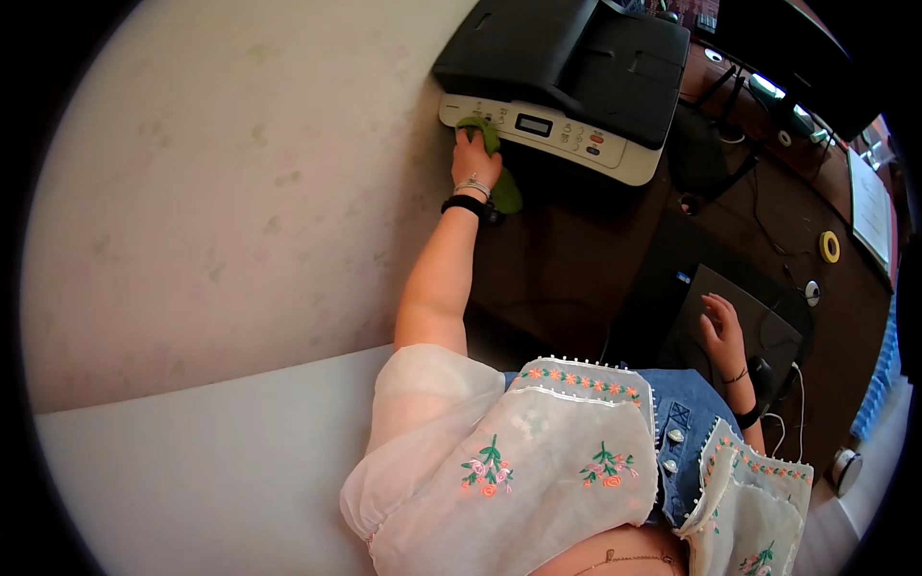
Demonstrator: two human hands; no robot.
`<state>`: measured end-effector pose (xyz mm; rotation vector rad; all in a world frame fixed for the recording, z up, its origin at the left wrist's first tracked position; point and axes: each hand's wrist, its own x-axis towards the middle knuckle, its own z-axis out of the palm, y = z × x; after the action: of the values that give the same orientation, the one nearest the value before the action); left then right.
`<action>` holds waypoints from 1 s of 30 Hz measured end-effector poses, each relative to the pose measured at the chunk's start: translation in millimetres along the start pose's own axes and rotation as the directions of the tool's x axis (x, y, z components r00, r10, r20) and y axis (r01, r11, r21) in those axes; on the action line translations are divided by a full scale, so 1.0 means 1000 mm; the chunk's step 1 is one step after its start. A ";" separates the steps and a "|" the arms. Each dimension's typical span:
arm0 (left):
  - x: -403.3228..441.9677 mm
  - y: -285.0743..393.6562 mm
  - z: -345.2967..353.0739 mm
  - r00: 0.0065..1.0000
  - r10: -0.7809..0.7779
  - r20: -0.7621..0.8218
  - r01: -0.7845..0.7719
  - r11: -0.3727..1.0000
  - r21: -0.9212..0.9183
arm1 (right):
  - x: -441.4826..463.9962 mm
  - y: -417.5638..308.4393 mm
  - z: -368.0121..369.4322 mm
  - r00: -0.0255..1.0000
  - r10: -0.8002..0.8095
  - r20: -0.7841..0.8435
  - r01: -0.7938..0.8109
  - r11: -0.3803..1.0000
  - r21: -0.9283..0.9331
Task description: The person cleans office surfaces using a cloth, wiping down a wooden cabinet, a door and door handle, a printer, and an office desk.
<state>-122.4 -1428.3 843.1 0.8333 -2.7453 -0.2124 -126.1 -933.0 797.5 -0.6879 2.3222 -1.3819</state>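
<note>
My left hand (476, 161) is closed on a green cloth (505, 190), pressing it against the left end of the control panel on a printer (576, 134). Part of the cloth hangs below the panel's front edge. The printer has a black lid and a pale panel with a small screen and several buttons. My right hand (725, 334) is over a dark flat slab like a closed laptop (759, 326), its fingers loosely bent and apart, holding nothing. Whether it touches the slab I cannot tell. Close to that wrist is a black computer mouse (760, 372).
The dark brown desk (567, 250) carries a roll of yellow tape (830, 247), loose cables and a black monitor (797, 58) on a stand. White papers (870, 206) lie at the far right edge. A patterned wall (240, 211) borders the left side.
</note>
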 end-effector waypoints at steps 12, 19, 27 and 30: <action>0.014 0.000 -0.005 0.930 0.153 -0.333 -0.202 0.972 -0.117 | 0.007 -0.009 -0.009 0.998 -0.053 -0.025 0.051 0.997 -0.066; 0.081 -0.016 -0.035 0.994 -0.107 0.021 0.106 0.994 0.040 | 0.001 0.000 -0.009 1.000 0.022 -0.007 -0.022 0.998 -0.051; 0.063 0.008 -0.050 0.989 0.043 0.143 -0.066 0.985 0.159 | 0.007 -0.019 -0.001 0.999 -0.018 0.032 0.018 1.000 -0.017; 0.063 0.017 -0.063 0.977 0.193 0.090 -0.181 0.976 -0.123 | 0.013 -0.031 -0.001 0.998 -0.050 0.031 0.051 0.998 -0.034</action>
<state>-163.4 -1453.5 920.1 0.5439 -2.8519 -0.3797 -130.3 -952.5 824.2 -0.7776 2.3256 -1.3462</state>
